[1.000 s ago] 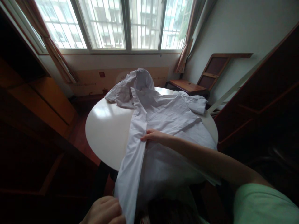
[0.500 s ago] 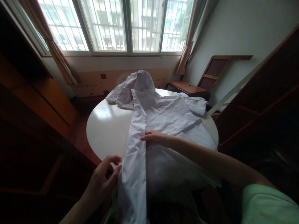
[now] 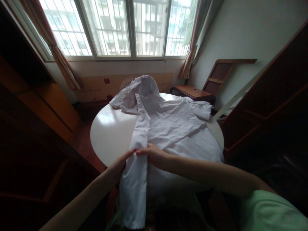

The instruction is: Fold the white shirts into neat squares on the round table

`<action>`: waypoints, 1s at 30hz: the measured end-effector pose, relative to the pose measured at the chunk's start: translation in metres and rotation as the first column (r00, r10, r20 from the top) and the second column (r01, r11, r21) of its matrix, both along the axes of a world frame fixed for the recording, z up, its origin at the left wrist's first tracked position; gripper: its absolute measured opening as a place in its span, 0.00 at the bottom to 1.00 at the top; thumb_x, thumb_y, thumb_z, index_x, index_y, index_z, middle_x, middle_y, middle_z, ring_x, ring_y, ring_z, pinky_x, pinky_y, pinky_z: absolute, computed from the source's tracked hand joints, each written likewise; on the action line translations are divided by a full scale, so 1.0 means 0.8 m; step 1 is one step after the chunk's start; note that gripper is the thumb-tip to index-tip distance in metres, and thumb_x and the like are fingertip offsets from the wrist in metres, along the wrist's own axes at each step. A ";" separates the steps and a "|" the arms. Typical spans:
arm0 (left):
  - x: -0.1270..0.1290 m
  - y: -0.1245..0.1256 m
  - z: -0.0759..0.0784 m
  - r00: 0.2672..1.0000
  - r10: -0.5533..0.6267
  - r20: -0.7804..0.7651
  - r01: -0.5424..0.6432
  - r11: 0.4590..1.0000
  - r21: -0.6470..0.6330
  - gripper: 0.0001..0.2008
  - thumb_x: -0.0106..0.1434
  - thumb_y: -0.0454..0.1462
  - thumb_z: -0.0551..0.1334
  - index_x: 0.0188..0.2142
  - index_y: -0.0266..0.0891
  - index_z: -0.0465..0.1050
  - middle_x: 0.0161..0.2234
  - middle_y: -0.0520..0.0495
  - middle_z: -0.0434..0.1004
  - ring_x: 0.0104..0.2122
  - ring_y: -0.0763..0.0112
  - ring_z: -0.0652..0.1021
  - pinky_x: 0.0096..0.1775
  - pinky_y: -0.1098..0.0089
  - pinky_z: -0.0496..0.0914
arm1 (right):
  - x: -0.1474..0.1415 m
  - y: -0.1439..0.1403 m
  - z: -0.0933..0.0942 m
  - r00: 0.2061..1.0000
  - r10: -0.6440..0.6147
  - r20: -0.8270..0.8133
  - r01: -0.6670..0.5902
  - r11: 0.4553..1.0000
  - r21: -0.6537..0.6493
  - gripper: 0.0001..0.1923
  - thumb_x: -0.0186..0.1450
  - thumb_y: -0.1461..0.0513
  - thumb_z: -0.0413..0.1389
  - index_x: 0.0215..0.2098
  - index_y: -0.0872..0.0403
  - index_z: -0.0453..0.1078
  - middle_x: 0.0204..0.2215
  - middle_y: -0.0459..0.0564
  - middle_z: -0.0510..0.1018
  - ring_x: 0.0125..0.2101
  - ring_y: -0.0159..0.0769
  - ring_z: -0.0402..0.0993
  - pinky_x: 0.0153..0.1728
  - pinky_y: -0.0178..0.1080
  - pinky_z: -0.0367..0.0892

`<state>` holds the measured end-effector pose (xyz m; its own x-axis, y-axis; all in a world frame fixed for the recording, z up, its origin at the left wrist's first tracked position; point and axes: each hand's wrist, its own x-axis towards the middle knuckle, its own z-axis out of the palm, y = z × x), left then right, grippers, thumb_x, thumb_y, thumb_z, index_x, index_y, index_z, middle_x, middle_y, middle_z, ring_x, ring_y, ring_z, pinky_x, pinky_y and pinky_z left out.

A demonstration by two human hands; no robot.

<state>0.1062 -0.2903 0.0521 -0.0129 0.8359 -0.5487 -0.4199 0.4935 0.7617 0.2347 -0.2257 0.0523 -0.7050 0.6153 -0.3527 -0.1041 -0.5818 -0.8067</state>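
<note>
Round white table (image 3: pixel 108 138) sits mid-frame, bare and shiny on its left half. A white shirt (image 3: pixel 173 128) is spread over the right half, its bottom hanging off the near edge.
</note>
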 end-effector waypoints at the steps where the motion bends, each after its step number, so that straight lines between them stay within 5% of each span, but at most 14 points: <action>1: 0.001 0.007 0.004 1.000 -0.005 0.009 0.005 1.000 -0.003 0.15 0.60 0.37 0.58 0.44 0.31 0.73 0.32 0.42 0.80 0.27 0.66 0.79 0.32 0.69 0.74 | 0.001 -0.001 0.003 1.000 0.002 0.003 -0.002 1.000 0.004 0.14 0.45 0.68 0.60 0.32 0.59 0.71 0.28 0.48 0.77 0.29 0.35 0.74 0.41 0.43 0.67; 9: 0.006 0.048 0.001 0.999 0.031 -0.039 -0.030 0.999 0.014 0.11 0.62 0.35 0.57 0.40 0.29 0.73 0.25 0.43 0.78 0.21 0.70 0.76 0.27 0.73 0.73 | 0.020 -0.025 0.009 0.993 0.001 0.122 -0.014 0.994 0.107 0.16 0.45 0.65 0.64 0.33 0.53 0.70 0.29 0.47 0.77 0.35 0.41 0.74 0.41 0.43 0.67; 12: 0.005 0.038 0.001 0.997 0.046 -0.054 -0.048 0.998 -0.038 0.12 0.61 0.37 0.58 0.40 0.30 0.73 0.25 0.43 0.78 0.22 0.69 0.77 0.29 0.72 0.73 | 0.032 -0.026 0.016 0.930 0.270 0.250 -0.308 0.943 0.128 0.10 0.51 0.57 0.62 0.26 0.53 0.69 0.24 0.47 0.77 0.30 0.39 0.75 0.33 0.39 0.68; 15: 0.004 0.026 0.003 0.996 0.046 -0.076 -0.053 0.994 -0.096 0.12 0.62 0.37 0.57 0.38 0.30 0.73 0.25 0.43 0.78 0.22 0.68 0.77 0.29 0.72 0.73 | 0.045 0.006 0.034 0.774 0.439 0.456 -0.584 0.774 0.246 0.18 0.62 0.51 0.51 0.24 0.55 0.68 0.20 0.48 0.75 0.21 0.32 0.73 0.23 0.33 0.63; 18: 0.003 0.020 0.006 0.995 0.032 -0.097 -0.047 0.987 -0.153 0.11 0.62 0.38 0.57 0.36 0.31 0.73 0.24 0.43 0.78 0.22 0.67 0.78 0.29 0.71 0.74 | 0.065 0.082 0.054 0.744 0.188 0.641 -0.544 0.727 0.419 0.14 0.65 0.55 0.49 0.31 0.57 0.68 0.26 0.49 0.78 0.21 0.29 0.72 0.21 0.30 0.61; 20: 0.002 0.020 0.006 0.994 0.029 -0.109 -0.047 0.984 -0.171 0.10 0.62 0.38 0.58 0.35 0.31 0.74 0.23 0.42 0.78 0.23 0.65 0.79 0.29 0.70 0.74 | 0.086 0.148 0.062 0.674 -0.161 0.721 -0.479 0.647 0.593 0.12 0.65 0.58 0.50 0.33 0.57 0.69 0.31 0.52 0.79 0.26 0.30 0.74 0.25 0.30 0.64; 23: 0.000 0.022 0.003 0.990 0.042 -0.138 -0.064 0.986 -0.157 0.09 0.61 0.37 0.59 0.32 0.32 0.74 0.23 0.42 0.78 0.23 0.63 0.79 0.28 0.69 0.74 | 0.130 0.237 0.062 0.343 -0.695 0.633 -0.477 0.451 0.754 0.10 0.62 0.60 0.53 0.38 0.58 0.71 0.39 0.57 0.77 0.40 0.39 0.74 0.37 0.34 0.65; 26: -0.001 0.023 -0.002 0.985 0.041 -0.169 -0.064 0.988 -0.138 0.09 0.61 0.37 0.59 0.30 0.32 0.73 0.22 0.42 0.78 0.23 0.63 0.79 0.28 0.69 0.74 | 0.176 0.289 0.050 0.034 -0.828 0.560 -0.422 0.496 0.759 0.20 0.60 0.61 0.54 0.49 0.62 0.66 0.48 0.63 0.72 0.48 0.47 0.69 0.42 0.40 0.65; 30: -0.007 0.025 -0.009 0.977 0.027 -0.211 -0.054 0.991 -0.122 0.10 0.59 0.39 0.61 0.29 0.33 0.72 0.22 0.42 0.78 0.22 0.64 0.78 0.28 0.69 0.73 | 0.218 0.301 0.032 -0.058 -0.777 0.627 -0.388 0.596 0.703 0.25 0.55 0.61 0.56 0.48 0.67 0.66 0.46 0.67 0.73 0.45 0.52 0.71 0.39 0.42 0.67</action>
